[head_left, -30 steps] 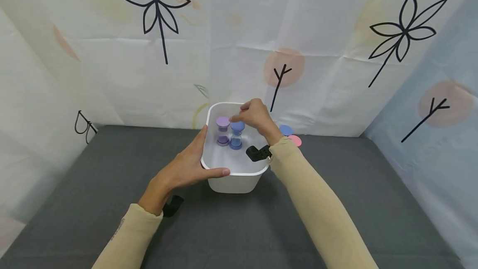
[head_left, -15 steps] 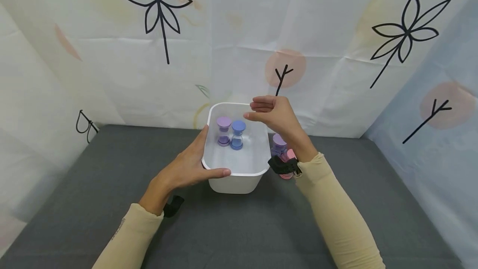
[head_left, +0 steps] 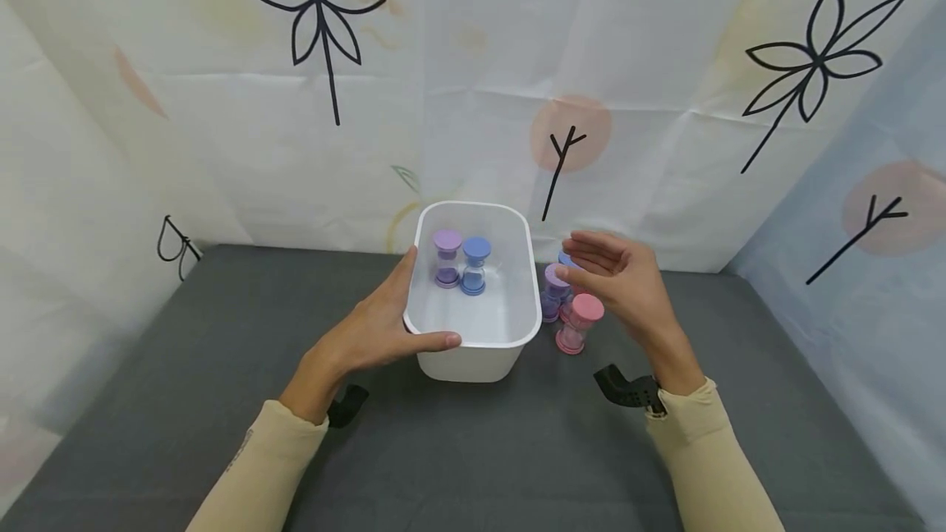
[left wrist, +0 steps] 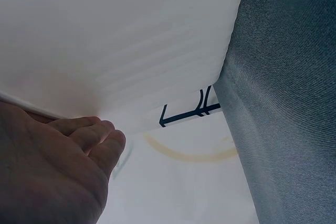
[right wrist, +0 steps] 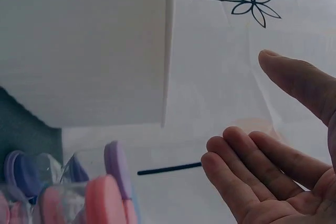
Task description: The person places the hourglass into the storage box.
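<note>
A white plastic bin [head_left: 473, 361] stands on the table, with a purple hourglass [head_left: 447, 258] and a blue hourglass [head_left: 475, 266] upright inside. My left hand [head_left: 373, 325] rests at its near left corner, thumb along the front rim. The straight fingers [left wrist: 107, 150] lie against the outer side wall in the left wrist view. To the right of the bin, my right hand [head_left: 621, 277] holds nothing, its thumb apart from the fingers. Beside it several hourglasses cluster, among them a pink one [head_left: 580, 323] and a purple one [head_left: 554, 292]; the hand partly hides those behind.
Dark grey cloth [head_left: 473, 466] covers the table. A white patterned backdrop [head_left: 473, 89] rises close behind the bin, and a bluish side panel [head_left: 872, 302] stands at the right. Each wrist carries a black strap mount [head_left: 626, 389].
My right hand has drawn back from above the blue hourglass in the bin, moving right and down to the outside cluster, its fingers straightening. The left hand has kept its place on the bin.
</note>
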Motion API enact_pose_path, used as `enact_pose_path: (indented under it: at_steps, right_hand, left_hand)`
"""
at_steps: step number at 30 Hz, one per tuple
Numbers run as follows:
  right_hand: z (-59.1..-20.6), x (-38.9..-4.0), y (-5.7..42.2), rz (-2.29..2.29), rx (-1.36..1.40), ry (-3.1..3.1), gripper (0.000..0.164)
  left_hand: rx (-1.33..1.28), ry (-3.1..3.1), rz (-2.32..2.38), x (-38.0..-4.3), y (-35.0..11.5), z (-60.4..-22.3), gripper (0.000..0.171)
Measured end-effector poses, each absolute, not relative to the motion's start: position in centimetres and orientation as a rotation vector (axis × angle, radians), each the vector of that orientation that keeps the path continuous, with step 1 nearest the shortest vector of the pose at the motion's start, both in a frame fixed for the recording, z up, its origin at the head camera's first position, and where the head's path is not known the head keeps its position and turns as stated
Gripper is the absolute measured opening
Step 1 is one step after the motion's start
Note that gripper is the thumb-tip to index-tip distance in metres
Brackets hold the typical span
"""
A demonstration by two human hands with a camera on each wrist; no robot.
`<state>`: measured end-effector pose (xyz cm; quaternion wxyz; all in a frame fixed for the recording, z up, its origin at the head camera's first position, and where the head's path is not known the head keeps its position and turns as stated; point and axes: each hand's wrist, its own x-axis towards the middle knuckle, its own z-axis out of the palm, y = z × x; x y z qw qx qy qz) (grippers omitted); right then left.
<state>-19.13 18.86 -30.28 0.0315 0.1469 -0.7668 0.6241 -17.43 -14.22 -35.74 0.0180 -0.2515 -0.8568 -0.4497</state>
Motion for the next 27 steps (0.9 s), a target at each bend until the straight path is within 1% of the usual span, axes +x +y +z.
enact_pose_path:
  at_steps: [5, 11, 18, 27]
  right_hand:
    - [-32.1, -18.4, 21.2, 1.926, 0.398, -2.294, 0.057]
    - [-33.3, -18.1, 23.2, 1.794, 0.351, -2.38, 0.052]
    - [-34.4, -18.6, 25.2, 1.725, 0.392, -2.532, 0.053]
    - [-35.6, -19.4, 26.2, 1.787, 0.503, -2.629, 0.048]
  left_hand:
    - [-0.793, -2.652, -1.404, -17.6, -14.1, -35.8, 0.121]
    - [-0.8, -2.646, -1.42, -17.5, -14.1, -35.8, 0.121]
    - [-0.775, -2.664, -1.396, -17.3, -14.2, -35.9, 0.123]
    - [-0.755, -2.678, -1.385, -17.2, -14.2, -35.8, 0.124]
